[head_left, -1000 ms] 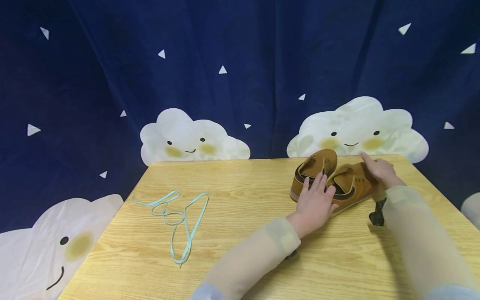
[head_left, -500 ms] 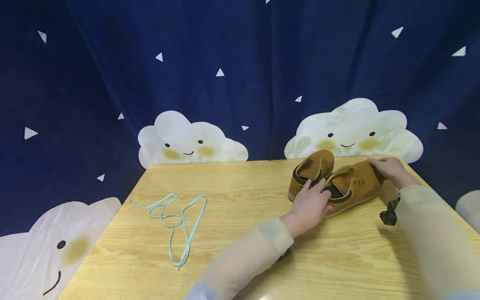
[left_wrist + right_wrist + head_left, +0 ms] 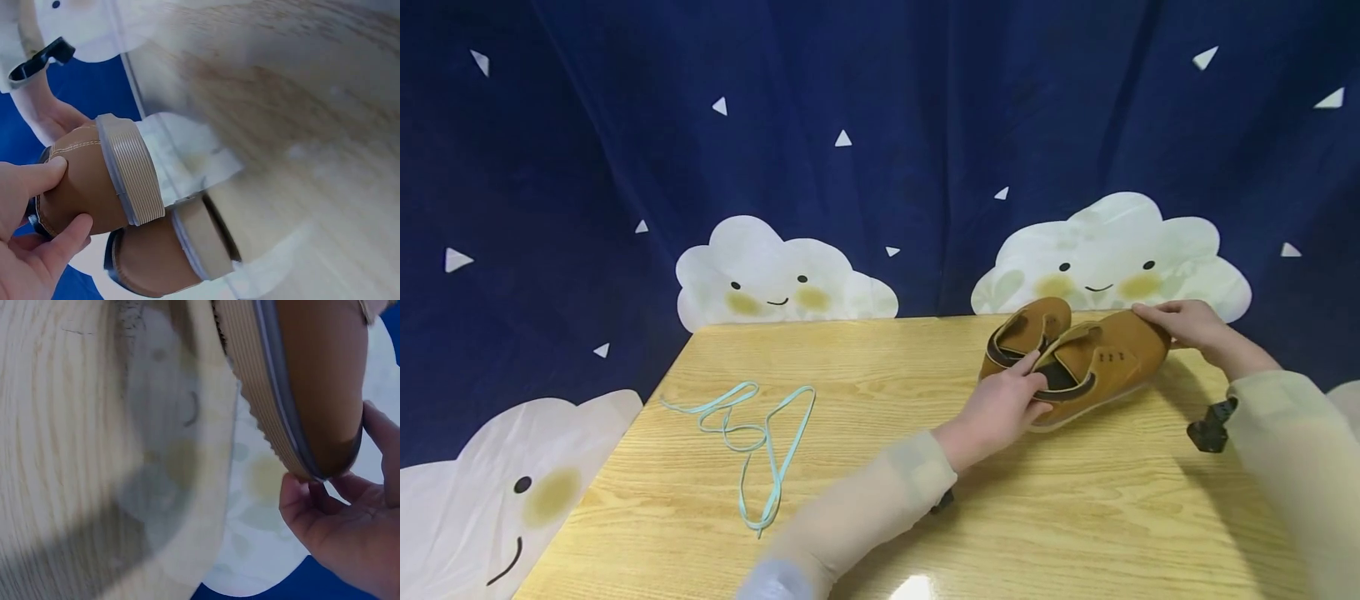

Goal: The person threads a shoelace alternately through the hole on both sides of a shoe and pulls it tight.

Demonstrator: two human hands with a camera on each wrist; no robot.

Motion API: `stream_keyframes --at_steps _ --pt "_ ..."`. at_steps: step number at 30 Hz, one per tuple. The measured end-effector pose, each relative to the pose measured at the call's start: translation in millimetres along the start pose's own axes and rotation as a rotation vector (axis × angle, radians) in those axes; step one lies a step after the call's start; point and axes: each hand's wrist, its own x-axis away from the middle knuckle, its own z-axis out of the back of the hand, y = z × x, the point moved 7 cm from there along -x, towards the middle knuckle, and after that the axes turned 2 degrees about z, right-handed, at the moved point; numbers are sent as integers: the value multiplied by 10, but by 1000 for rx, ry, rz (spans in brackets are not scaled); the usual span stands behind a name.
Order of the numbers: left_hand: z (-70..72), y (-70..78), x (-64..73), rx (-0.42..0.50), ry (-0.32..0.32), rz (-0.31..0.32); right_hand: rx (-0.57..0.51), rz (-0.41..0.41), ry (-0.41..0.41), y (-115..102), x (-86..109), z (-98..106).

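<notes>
A brown lace-up shoe without laces [image 3: 1123, 358] is held between my two hands at the right of the head view, tilted and lifted off the table. My left hand [image 3: 1000, 408] grips its heel; in the left wrist view fingertips press the brown heel leather [image 3: 87, 187] above a ribbed sole. At the other end, my right hand [image 3: 1191, 323] holds the toe, with the thumb over it and the fingers under the sole edge in the right wrist view. The matching shoe [image 3: 1051, 315] stands just behind on the table, its heel partly hidden by my left hand.
A loose pale-blue shoelace [image 3: 775, 467] lies in loops on the left of the wooden table [image 3: 880, 367]. Behind the table hangs a dark blue curtain [image 3: 820, 67] with white clouds. Dark wrist devices [image 3: 1212, 427] sit under the sleeves.
The near shoe has risen and tilted, toe up, off the table. My left hand has closed on its heel, and my right hand has moved right around its toe.
</notes>
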Motion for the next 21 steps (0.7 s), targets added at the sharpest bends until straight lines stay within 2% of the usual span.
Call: stream_keyframes --at_steps 5,10,21 --pt "145 -6 38 52 4 -24 -6 22 -48 -77 27 61" --pt "316 -46 88 73 11 -44 2 42 -41 -188 78 109" --pt "694 -354 212 116 6 -69 -67 76 -62 -516 208 63"
